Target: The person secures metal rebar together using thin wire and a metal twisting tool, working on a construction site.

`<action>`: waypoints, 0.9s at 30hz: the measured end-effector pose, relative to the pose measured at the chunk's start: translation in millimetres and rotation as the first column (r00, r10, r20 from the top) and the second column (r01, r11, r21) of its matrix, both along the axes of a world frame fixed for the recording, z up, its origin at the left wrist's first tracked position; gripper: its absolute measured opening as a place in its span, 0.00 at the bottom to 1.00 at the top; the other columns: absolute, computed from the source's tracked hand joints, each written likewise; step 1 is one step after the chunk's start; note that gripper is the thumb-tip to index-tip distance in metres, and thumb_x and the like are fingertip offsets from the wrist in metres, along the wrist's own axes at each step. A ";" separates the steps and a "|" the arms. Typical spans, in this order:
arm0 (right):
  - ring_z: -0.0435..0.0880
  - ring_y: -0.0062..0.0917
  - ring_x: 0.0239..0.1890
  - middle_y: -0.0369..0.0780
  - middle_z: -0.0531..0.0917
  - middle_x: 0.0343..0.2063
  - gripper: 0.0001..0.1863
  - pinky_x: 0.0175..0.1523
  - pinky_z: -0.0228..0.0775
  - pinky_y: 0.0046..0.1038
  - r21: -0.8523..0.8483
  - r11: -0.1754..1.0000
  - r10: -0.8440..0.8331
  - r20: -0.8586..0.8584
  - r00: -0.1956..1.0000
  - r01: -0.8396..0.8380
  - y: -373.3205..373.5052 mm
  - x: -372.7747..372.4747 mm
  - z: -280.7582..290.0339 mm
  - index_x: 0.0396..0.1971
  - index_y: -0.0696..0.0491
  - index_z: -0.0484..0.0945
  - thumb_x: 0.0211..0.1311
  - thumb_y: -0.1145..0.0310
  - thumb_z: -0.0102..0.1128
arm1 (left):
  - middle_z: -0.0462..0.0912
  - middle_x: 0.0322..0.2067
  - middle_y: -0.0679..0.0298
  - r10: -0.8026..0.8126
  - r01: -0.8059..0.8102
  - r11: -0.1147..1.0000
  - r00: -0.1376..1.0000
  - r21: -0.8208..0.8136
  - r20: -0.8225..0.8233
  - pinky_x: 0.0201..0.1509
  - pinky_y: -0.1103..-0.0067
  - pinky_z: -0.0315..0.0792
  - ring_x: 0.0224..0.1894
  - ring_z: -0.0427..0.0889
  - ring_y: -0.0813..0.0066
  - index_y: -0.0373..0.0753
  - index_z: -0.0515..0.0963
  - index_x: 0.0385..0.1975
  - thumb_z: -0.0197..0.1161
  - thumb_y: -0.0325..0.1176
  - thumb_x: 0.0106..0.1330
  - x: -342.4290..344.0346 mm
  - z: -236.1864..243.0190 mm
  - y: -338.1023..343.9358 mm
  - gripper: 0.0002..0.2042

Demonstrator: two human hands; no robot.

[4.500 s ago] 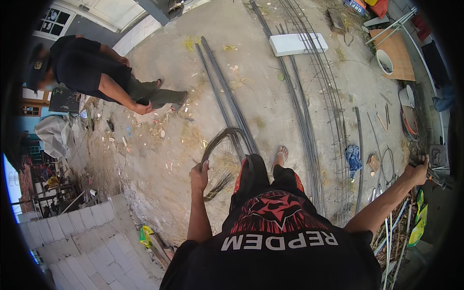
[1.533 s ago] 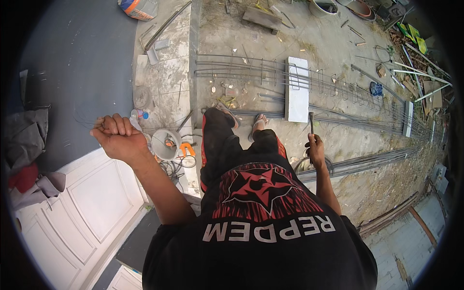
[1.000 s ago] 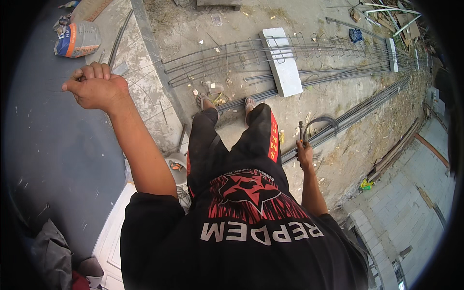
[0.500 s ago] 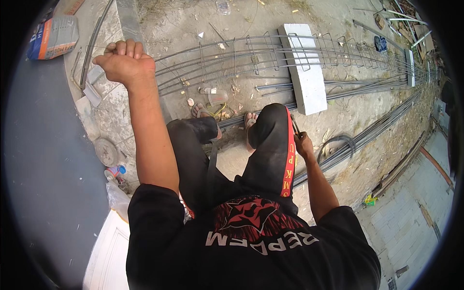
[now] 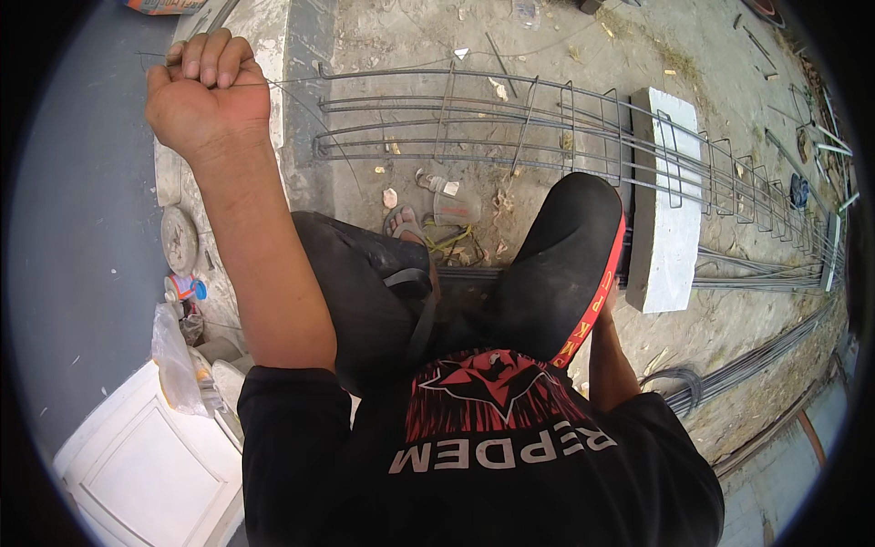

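Note:
My left hand (image 5: 210, 96) is raised at the upper left with its fingers curled closed around a thin wire (image 5: 153, 56). One end of that wire pokes out past the thumb side, and strands run from the other side of the fist toward the cage. To its right lies a long rebar cage (image 5: 392, 72) of bars and square stirrups, its near end close to the fist. My right hand (image 5: 605, 319) is down beside my right knee, mostly hidden behind the leg. Its fingers, and anything in them, do not show.
A white block (image 5: 670, 237) lies under the cage. Beyond my right side are bundled steel bars (image 5: 756, 356) and a wire coil (image 5: 679, 383). A plastic cup (image 5: 456, 208) lies near my foot. On the left are a grey wall (image 5: 91, 246), a plastic bag (image 5: 173, 356) and a white panel (image 5: 150, 465).
The view has swung left, so the cage and block appear farther right. My left fist keeps the wire. My right hand, earlier seen gripping a dark metal hand tool, is now mostly behind my knee.

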State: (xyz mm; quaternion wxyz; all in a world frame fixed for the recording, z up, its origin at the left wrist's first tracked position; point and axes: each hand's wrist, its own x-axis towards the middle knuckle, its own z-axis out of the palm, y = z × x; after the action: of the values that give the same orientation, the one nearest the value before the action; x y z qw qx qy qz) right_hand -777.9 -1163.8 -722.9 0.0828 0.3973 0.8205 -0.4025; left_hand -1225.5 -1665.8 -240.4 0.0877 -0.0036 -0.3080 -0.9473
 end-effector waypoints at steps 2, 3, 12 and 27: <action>0.82 0.43 0.51 0.51 0.82 0.51 0.19 0.56 0.76 0.40 0.269 0.963 -0.009 -0.050 0.999 0.022 -25.1 -88.9 75.5 0.55 0.59 0.78 0.69 0.65 0.60 | 0.60 0.17 0.67 0.092 -0.099 0.981 0.995 -0.164 -0.048 0.18 0.81 0.56 0.18 0.56 0.77 0.38 0.65 0.28 0.35 0.40 0.79 15.4 24.1 20.6 0.18; 0.82 0.40 0.50 0.50 0.81 0.51 0.19 0.55 0.76 0.39 0.269 0.952 -0.062 -0.291 0.955 0.144 -20.5 -122.0 134.8 0.55 0.60 0.79 0.71 0.64 0.60 | 0.60 0.18 0.67 0.057 -0.064 0.986 0.997 -0.154 -0.049 0.18 0.80 0.56 0.19 0.56 0.77 0.38 0.66 0.29 0.37 0.42 0.81 19.6 17.0 37.2 0.19; 0.83 0.49 0.51 0.44 0.86 0.48 0.19 0.63 0.70 0.45 0.572 0.544 0.783 -0.609 0.128 -0.614 -170.2 -314.4 427.3 0.54 0.55 0.80 0.70 0.59 0.63 | 0.62 0.21 0.68 0.067 -0.065 0.979 0.998 -0.191 0.004 0.20 0.80 0.55 0.21 0.57 0.77 0.38 0.67 0.32 0.36 0.61 0.81 59.3 14.7 130.0 0.30; 0.65 0.11 0.24 0.27 0.74 0.21 0.16 0.30 0.58 0.19 -0.029 0.753 0.335 -0.843 0.421 -0.657 -153.0 -327.2 548.5 0.36 0.56 0.86 0.78 0.62 0.54 | 0.81 0.58 0.49 -0.253 -0.160 -0.452 0.966 -0.877 -0.046 0.64 0.69 0.72 0.56 0.82 0.58 0.38 0.75 0.64 0.53 0.47 0.79 101.7 -57.9 38.2 0.23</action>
State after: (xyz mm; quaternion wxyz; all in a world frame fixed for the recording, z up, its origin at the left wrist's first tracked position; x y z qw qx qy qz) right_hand -1105.2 -1316.8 -174.4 -0.1045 -0.1145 0.7595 -0.6317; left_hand -1123.7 -1627.5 -298.3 0.0357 -0.2053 -0.9521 -0.2237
